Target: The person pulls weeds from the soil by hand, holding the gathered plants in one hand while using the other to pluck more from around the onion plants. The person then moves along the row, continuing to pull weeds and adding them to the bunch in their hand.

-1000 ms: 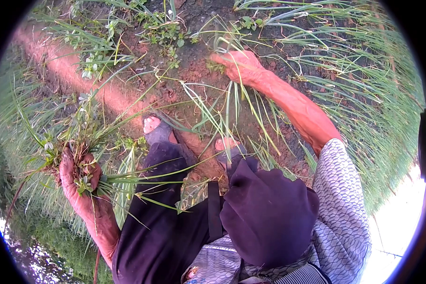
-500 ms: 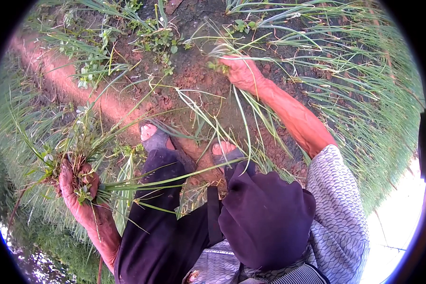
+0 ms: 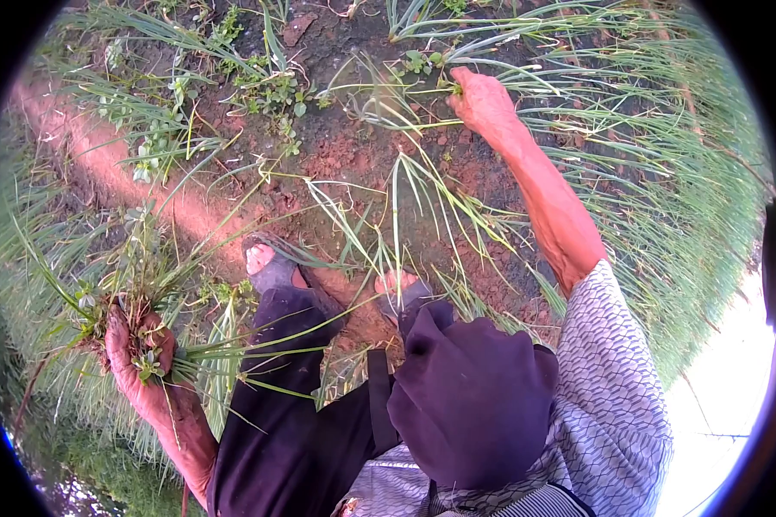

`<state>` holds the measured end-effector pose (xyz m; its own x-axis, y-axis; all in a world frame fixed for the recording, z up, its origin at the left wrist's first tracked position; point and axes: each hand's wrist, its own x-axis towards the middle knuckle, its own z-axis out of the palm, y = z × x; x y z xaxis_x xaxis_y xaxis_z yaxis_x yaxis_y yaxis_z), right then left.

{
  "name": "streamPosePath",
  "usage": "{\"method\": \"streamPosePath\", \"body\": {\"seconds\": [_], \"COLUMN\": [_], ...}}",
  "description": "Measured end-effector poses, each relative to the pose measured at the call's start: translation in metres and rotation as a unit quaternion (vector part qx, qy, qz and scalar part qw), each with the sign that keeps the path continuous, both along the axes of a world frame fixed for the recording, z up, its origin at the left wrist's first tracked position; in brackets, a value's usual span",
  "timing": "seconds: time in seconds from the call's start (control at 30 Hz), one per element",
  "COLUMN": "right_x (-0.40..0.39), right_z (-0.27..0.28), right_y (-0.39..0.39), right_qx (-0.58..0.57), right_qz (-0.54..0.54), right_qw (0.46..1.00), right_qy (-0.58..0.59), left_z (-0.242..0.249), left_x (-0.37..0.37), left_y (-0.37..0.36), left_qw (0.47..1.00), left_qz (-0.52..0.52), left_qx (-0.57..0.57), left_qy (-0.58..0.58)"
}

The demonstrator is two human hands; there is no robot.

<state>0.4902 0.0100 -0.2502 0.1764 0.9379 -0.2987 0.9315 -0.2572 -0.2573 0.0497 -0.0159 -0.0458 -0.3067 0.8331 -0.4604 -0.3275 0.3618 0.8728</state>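
Note:
My left hand [image 3: 142, 353] is closed around a thick bunch of pulled weeds [image 3: 138, 297] at the lower left. Roots and soil show in it, and long green blades trail out to the right across my knee. Up at the right, my right hand [image 3: 487, 108] reaches low over the bed with its fingers pinched together. A small green plant [image 3: 456, 88] shows at the fingertips, mostly hidden by them. Beside that hand stand rows of onion plants [image 3: 578, 129] with thin tubular leaves. Loose long leaves [image 3: 405, 172] lie on the soil below it.
My feet [image 3: 263, 258] stand on damp reddish soil [image 3: 332, 159] between the rows. Leafy weeds [image 3: 272, 90] grow among the onions at the upper left. A strip of sunlit bare earth [image 3: 103, 146] crosses on the left. A dark cloth [image 3: 474, 405] hangs near my lap.
My right hand has moved up and to the right, away from the long leaves, which now lie spread on the soil. My left hand still holds the weeds, almost unmoved.

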Motion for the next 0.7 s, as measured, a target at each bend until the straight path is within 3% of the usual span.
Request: {"method": "streamPosePath", "body": {"seconds": [0.17,0.2,0.23,0.3,0.43,0.47,0.53,0.7], "right_x": [-0.015,-0.008,-0.003,0.0,-0.019,-0.027,-0.03,-0.032], "right_z": [-0.024,-0.052,-0.068,-0.076,-0.041,-0.031,-0.037,-0.038], "right_y": [0.001,-0.001,-0.003,0.0,0.006,0.01,0.02,0.032], "right_qx": [-0.019,0.04,0.014,-0.037,0.035,0.104,0.126,0.115], "right_qz": [-0.032,0.028,-0.023,-0.118,-0.214,-0.07,-0.072,-0.055], "right_qw": [0.999,0.997,0.997,0.939,0.893,0.985,0.986,0.992], "right_qy": [-0.008,-0.053,0.074,0.322,0.394,0.122,0.078,0.019], "left_z": [0.002,0.001,0.0,-0.002,-0.001,-0.001,0.003,-0.006], "left_x": [0.002,-0.002,-0.004,-0.005,-0.002,-0.002,0.006,-0.013], "left_y": [0.001,0.001,0.001,0.0,-0.001,-0.001,-0.001,-0.001], "left_qw": [1.0,1.0,1.0,1.0,1.0,1.0,0.999,1.0], "left_qz": [0.002,-0.006,-0.013,-0.006,0.019,0.01,0.014,0.011], "left_qx": [-0.007,-0.008,-0.007,-0.004,-0.015,-0.01,-0.008,0.003], "left_qy": [-0.003,-0.012,-0.023,-0.01,0.006,0.008,0.051,0.006]}}
